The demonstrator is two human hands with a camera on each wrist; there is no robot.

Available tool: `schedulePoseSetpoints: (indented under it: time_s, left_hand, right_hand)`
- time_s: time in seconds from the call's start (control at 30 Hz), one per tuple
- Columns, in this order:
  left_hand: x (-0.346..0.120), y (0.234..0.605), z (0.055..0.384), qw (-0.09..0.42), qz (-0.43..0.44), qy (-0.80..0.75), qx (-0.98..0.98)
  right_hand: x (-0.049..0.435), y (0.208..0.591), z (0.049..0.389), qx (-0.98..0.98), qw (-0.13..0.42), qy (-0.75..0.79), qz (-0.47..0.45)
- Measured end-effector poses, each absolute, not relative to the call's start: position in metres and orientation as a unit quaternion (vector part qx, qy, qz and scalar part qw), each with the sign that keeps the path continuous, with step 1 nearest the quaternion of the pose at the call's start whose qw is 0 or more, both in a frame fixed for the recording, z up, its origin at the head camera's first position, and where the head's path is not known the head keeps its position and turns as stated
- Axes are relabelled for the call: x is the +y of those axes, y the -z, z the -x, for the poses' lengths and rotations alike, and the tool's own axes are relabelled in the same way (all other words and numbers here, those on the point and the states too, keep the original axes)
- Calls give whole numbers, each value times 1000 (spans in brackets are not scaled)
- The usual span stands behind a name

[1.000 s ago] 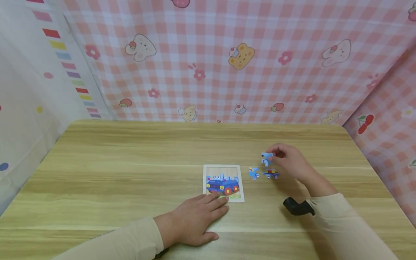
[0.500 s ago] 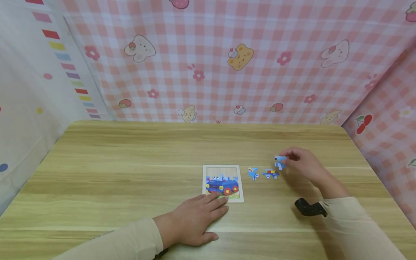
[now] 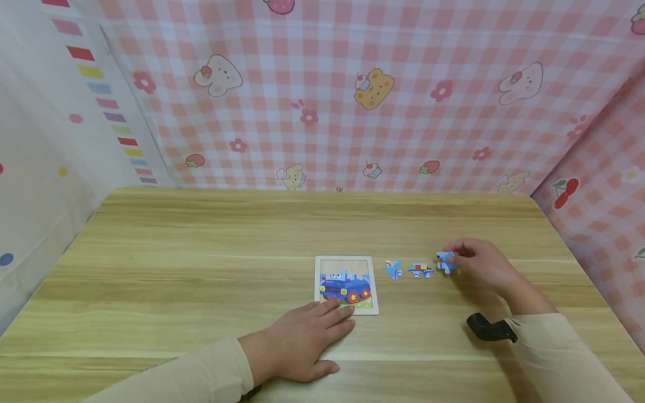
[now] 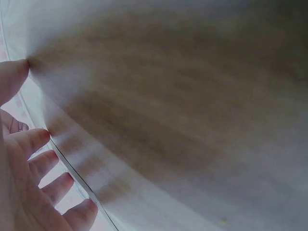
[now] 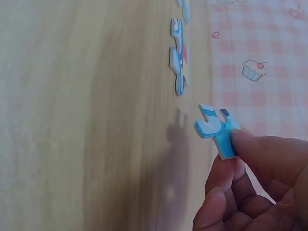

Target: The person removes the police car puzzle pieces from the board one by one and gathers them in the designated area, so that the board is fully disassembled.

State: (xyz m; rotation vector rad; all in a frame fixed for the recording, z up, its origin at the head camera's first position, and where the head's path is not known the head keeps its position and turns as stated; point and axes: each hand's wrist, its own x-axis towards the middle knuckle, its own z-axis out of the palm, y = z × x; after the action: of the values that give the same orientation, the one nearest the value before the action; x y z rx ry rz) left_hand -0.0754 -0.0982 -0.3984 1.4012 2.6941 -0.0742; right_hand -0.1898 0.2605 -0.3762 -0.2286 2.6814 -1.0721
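Note:
My right hand pinches a light-blue puzzle piece between thumb and fingers, above the table with its shadow below. In the head view it is at the right end of a row. To its left lie a puzzle piece with red and yellow blocks and a blue puzzle piece with a curved stripe. A white-rimmed puzzle frame holds joined pieces showing a blue truck; bare wood shows in its upper part. My left hand lies flat, fingertips on the frame's lower edge.
The wood-grain table reaches back to a pink checked cloth. A white cloth hangs at the left, another pink cloth at the right. A black curved piece juts from the right sleeve.
My right hand has moved right and slightly nearer with the puzzle piece, from above the block piece to the right of it. The left hand and puzzle frame have stayed put.

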Motion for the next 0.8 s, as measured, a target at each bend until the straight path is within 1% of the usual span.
schedulePoseSetpoints:
  time_s: [0.47,0.67,0.8]
  left_hand:
    - [-99,399,76,55,-462,23,885]
    - [-98,397,76,56,-462,21,885]
    - [-98,396,76,68,-460,17,885]
  right_hand:
    - [268,383,190,918,160,358,59]
    - [268,385,190,918,156,360,64]
    - [268,386,190,921,149,353,74]
